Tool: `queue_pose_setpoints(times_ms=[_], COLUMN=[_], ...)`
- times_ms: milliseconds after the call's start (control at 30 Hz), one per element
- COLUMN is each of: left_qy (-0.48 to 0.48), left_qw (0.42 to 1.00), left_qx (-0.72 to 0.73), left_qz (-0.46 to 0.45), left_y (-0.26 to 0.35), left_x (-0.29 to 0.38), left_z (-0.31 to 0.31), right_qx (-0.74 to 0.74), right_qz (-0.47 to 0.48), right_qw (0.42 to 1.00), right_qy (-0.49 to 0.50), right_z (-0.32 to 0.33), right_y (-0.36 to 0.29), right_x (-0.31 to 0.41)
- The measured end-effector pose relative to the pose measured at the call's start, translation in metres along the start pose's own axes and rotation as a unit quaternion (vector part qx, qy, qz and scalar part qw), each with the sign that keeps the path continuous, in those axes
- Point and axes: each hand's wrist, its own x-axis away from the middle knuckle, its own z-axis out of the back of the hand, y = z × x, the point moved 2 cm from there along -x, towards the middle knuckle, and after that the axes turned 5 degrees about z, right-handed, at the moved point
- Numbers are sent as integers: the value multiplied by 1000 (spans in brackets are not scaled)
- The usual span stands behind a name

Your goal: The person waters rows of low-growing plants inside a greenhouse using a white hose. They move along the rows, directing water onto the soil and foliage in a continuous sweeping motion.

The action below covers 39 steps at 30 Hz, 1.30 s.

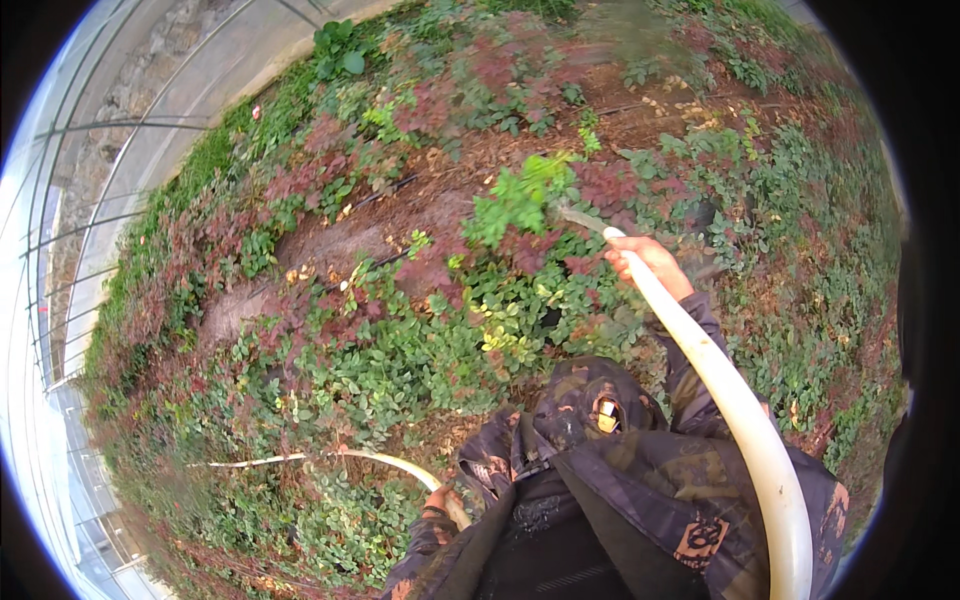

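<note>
My right hand [651, 261] grips a thick white hose [739, 416] just behind its open end. Water [582, 218] streams out of that end towards a bright green leafy plant [517, 196]. From the right hand the hose arches back past my right side and out of the bottom of the view. Lower left, my left hand [445, 499] is closed around another stretch of white hose [397, 460], which trails off left among the leaves. Whether the two stretches join behind me is hidden.
Low shrubs with green [390, 367] and dark red leaves [315, 176] grow in rows around me. Between them run brown soil [352, 232] and a thin black irrigation pipe [384, 192]. Greenhouse frame bars [127, 122] and a pale path [176, 127] edge the bed at left.
</note>
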Motion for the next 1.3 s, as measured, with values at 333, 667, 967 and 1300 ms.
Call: queue_pose_setpoints(times_ms=[333,667,967,1300], left_qy=[107,141,187,122], left_qw=[988,984,972,980], left_qx=[-12,22,-20,86], left_qz=[-111,-108,-141,-132], left_y=[-62,-60,-77,-75], left_x=[2,53,48,17], left_z=[-71,-97,-100,-91], right_qx=[14,-27,-92,10], right_qz=[122,63,-63,-144], right_qw=[989,996,990,979], right_qy=[80,50,-84,-145], right_z=[170,190,74,-77], right_y=[-162,-205,-130,-53], right_x=[67,62,0,-46])
